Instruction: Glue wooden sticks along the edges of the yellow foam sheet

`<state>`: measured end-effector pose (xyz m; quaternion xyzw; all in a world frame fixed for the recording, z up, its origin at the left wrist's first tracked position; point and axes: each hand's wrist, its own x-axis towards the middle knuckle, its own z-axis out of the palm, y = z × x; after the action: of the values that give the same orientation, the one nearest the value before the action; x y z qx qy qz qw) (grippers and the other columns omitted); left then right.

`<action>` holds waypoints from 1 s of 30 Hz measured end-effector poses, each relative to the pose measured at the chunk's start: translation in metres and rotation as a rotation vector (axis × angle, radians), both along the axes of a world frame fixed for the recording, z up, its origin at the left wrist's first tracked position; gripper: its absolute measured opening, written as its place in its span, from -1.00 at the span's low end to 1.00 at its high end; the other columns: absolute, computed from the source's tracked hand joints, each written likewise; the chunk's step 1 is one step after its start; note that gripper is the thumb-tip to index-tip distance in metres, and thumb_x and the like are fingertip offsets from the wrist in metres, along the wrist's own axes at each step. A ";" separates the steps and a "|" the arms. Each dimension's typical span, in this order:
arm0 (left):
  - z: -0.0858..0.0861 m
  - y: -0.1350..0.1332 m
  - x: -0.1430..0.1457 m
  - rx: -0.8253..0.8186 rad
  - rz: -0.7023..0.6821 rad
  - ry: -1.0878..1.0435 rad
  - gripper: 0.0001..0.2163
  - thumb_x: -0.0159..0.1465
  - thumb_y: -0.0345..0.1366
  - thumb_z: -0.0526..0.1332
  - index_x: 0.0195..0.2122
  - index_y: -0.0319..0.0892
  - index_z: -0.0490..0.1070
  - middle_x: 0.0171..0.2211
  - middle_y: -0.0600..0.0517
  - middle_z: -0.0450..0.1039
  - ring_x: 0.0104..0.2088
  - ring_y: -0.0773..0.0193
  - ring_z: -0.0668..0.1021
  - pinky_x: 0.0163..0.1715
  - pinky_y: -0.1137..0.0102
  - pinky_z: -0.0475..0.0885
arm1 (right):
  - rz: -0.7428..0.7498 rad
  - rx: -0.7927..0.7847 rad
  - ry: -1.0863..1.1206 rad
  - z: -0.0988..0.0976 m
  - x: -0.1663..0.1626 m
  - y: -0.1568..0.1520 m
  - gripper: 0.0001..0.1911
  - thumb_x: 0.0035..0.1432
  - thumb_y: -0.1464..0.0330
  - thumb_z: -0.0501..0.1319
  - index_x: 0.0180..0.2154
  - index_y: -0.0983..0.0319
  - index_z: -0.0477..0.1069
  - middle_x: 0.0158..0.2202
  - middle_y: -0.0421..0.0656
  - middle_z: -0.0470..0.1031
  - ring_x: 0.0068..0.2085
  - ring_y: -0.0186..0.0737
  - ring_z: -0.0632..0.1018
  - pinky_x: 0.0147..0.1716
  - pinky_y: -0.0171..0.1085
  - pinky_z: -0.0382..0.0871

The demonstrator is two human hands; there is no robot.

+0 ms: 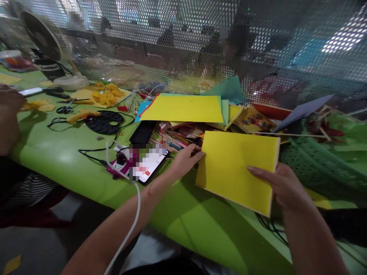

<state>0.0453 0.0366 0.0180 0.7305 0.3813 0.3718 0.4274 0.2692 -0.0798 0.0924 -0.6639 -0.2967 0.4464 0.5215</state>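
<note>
A stack of yellow foam sheets (235, 168) lies tilted over the front edge of the green table (57, 149). My right hand (279, 185) grips the stack's right edge, thumb laid across the top sheet. My left hand (186, 158) pinches the stack's upper left corner with curled fingers. Just behind my left hand lies a pile of wooden sticks and packets (177, 137).
A phone (150, 162) on a white cable lies left of my left hand, a black phone (143, 131) behind it. More coloured sheets (183, 109), a green basket (318, 164), scissors (65, 109), a glue gun (83, 114) and a fan (43, 38) stand around. Another person's arm (8, 114) rests at far left.
</note>
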 end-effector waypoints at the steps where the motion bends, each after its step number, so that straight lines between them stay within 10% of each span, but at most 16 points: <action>1: 0.000 0.000 0.000 0.008 0.005 0.015 -0.88 0.32 -0.24 0.16 -0.29 -0.16 0.37 -0.34 0.05 0.48 -0.34 0.31 0.47 -0.36 0.44 0.29 | 0.009 -0.003 -0.001 0.001 -0.001 0.000 -0.73 -0.20 0.36 0.47 -0.33 0.18 0.62 -0.24 -0.08 0.68 -0.26 0.12 0.68 -0.31 -0.15 0.60; 11: 0.005 -0.003 0.001 0.179 0.103 0.402 -0.91 0.27 -0.35 0.13 -0.31 -0.16 0.42 -0.39 0.00 0.52 -0.42 0.25 0.48 -0.41 0.41 0.23 | 0.054 0.001 0.028 0.002 -0.010 0.000 -0.70 -0.26 0.34 0.50 -0.35 0.19 0.63 -0.30 -0.08 0.68 -0.36 0.08 0.68 -0.41 -0.19 0.60; 30: 0.004 -0.008 0.004 0.194 0.168 0.289 -0.90 0.29 -0.39 0.08 -0.32 -0.16 0.37 -0.41 0.04 0.47 -0.42 0.29 0.43 -0.39 0.43 0.21 | 0.092 -0.008 0.011 -0.012 0.001 0.003 -0.63 -0.24 0.26 0.50 -0.28 0.14 0.59 -0.21 -0.09 0.68 -0.27 0.12 0.68 -0.29 -0.06 0.63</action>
<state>0.0490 0.0284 0.0221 0.7798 0.4606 0.3323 0.2634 0.2707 -0.0772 0.0806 -0.6493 -0.3222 0.4747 0.4992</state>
